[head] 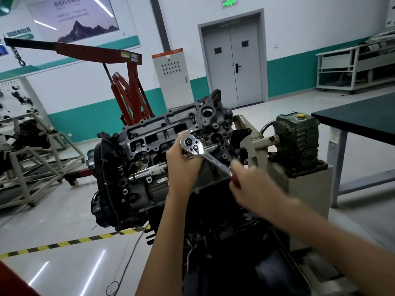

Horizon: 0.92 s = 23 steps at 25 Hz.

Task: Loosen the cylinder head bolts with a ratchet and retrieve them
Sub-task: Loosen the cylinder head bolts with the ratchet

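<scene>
Engine (132, 189) is on a stand (252, 129), tilted, with the cylinder head (162, 129) facing me, and I am looking down over both forearms. The ratchet (190, 144) sits over the near right part of the cylinder head: its round chrome end is up and its shaft runs down and right toward me. The left hand (183, 167) holds the ratchet just under that round end, fingers (193, 159) curled in beneath it. Whatever socket or bolt is below is hidden by the hand, so I cannot tell which bolt it is on. The right hand (250, 186) is on the ratchet's red grip at the near end. It is motion-blurred, but its fingers look wrapped round the grip and only a sliver of red shows. A chrome bar (149, 170) with a barcode label lies across the cylinder head just left of the left hand, touching neither hand. To the right, a green gearbox (297, 139) with a yellow cap joins the stand by a shaft. Beyond it at far right is a dark tabletop (363, 116). A red crane (130, 90) stands behind the engine, its boom reaching left with a chain at the tip. A grey double door (233, 60) is on the far wall. Yellow-black tape (74, 240) crosses the glossy floor (64, 210) at near left.
</scene>
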Available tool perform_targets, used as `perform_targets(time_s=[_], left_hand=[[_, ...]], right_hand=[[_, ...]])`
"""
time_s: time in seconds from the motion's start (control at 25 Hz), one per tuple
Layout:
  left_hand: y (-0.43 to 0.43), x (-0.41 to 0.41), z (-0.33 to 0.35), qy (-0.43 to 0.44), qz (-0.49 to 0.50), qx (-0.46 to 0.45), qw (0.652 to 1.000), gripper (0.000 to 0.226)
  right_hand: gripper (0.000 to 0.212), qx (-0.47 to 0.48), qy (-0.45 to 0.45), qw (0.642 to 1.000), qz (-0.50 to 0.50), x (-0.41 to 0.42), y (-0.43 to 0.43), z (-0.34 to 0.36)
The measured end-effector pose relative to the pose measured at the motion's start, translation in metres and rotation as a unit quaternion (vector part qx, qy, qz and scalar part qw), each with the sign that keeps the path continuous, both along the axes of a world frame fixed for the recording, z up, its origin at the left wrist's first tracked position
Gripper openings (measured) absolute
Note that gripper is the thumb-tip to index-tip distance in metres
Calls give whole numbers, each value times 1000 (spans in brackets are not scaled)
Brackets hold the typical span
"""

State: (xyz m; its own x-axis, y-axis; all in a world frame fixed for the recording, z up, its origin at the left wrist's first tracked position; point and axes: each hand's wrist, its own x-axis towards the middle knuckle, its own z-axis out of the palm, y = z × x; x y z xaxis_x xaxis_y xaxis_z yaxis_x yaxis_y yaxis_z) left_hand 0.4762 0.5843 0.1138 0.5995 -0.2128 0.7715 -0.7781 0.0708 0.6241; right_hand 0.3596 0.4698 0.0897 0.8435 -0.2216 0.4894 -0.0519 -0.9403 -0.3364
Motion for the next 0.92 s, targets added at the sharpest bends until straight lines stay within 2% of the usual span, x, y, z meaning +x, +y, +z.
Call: perform_targets(time_s=[0.12,0.2,0.32,0.4,0.52,0.6,0.64,0.72,0.8,0.84,0.92], left_hand=[[-10,-3,-6,6,70,-51,996,28],[-13,-1,-5,6,81,-75,994,27],[-7,3,1,43,8,-85,995,35],[-3,7,5,53,-17,-51,997,43],[1,8,11,41,-22,-10,999,49],[1,8,10,37,-27,-8,999,47],[0,6,8,30,-21,-9,999,44],[-4,1,3,13,7,-19,1000,41],[-11,-4,-1,13,28,-50,998,42],[-14,-4,-1,26,27,-72,997,42],[-16,0,-1,80,3,-104,991,42]], right_hand=[[16,204,-21,979,13,4,66,-32],[16,239,-38,970,34,9,85,-37],[17,151,-21,987,49,1,54,-24],[16,1,1,999,51,-1,8,1],[19,-177,-4,984,36,4,-39,51],[20,-191,-10,981,26,6,-42,51],[18,-152,-20,988,21,5,-35,37],[15,-4,-38,999,7,2,0,-3],[20,153,-38,988,6,5,45,-29],[21,199,-37,979,12,9,63,-35],[20,212,-43,976,39,10,73,-39]])
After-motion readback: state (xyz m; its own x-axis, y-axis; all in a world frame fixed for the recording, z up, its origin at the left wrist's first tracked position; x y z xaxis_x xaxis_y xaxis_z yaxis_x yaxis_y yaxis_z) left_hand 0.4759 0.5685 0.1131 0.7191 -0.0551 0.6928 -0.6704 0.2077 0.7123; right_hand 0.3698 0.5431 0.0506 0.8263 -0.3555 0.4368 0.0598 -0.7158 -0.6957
